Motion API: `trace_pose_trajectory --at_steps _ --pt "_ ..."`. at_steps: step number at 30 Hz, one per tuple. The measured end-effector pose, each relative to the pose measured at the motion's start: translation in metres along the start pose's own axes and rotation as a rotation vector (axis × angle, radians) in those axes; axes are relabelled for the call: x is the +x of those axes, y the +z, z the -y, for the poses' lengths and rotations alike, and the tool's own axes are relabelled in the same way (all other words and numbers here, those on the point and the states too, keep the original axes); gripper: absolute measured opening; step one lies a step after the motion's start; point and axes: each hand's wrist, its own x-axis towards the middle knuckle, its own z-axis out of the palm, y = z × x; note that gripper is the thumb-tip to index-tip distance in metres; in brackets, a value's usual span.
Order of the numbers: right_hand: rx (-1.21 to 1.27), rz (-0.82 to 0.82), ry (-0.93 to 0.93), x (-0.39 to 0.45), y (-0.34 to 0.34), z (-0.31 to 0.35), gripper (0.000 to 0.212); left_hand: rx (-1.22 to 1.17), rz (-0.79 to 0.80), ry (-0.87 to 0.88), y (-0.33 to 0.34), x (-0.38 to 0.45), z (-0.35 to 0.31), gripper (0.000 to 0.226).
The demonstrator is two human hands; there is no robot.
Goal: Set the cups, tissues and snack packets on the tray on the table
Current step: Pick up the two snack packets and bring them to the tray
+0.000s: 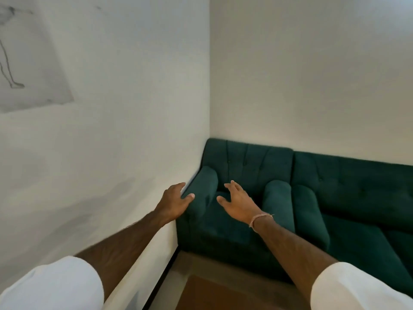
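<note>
No cups, tissues, snack packets or tray show in the head view. My left hand (175, 201) is stretched forward with its fingers apart, in front of the wall and the near armrest of a green armchair (243, 162). My right hand (238, 201) is also held out, palm turned left, fingers spread, over the armchair seat. A thin pinkish band circles the right wrist. Both hands hold nothing. White sleeves cover both upper arms at the bottom corners.
A green sofa (357, 193) stands right of the armchair along the back wall. A white wall (111, 130) runs close on the left with a grey drawing (26, 63) on it. A brown surface (212, 294) lies at the bottom centre.
</note>
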Motion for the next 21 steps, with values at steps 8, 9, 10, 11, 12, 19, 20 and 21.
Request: trace_pose_trajectory --at_steps 8,9,10,11,12,19,20,21 --pt "-0.065 -0.208 0.006 -0.076 -0.169 -0.082 0.068 0.045 -0.048 0.199 0.030 -0.037 -0.160 0.068" --pt "-0.073 -0.224 0.008 -0.085 -0.185 -0.091 0.068 0.043 -0.054 0.216 0.035 -0.040 -0.177 0.069" --pt "-0.082 -0.241 0.012 -0.095 -0.204 -0.101 0.068 0.040 -0.059 0.236 0.042 -0.044 -0.196 0.070" --pt "-0.087 -0.258 0.015 -0.106 -0.220 -0.111 0.068 0.038 -0.061 0.256 0.049 -0.048 -0.215 0.070" --pt "-0.090 -0.280 0.019 -0.116 -0.236 -0.122 0.068 0.041 -0.060 0.277 0.057 -0.050 -0.233 0.071" --pt "-0.092 -0.413 0.075 -0.175 -0.325 -0.191 0.070 0.021 -0.017 0.415 0.112 -0.056 -0.345 0.076" --pt "-0.096 -0.429 0.090 -0.183 -0.335 -0.202 0.070 0.013 -0.002 0.440 0.122 -0.056 -0.359 0.076" --pt "-0.104 -0.443 0.106 -0.190 -0.343 -0.212 0.070 0.006 0.014 0.461 0.131 -0.056 -0.372 0.076"
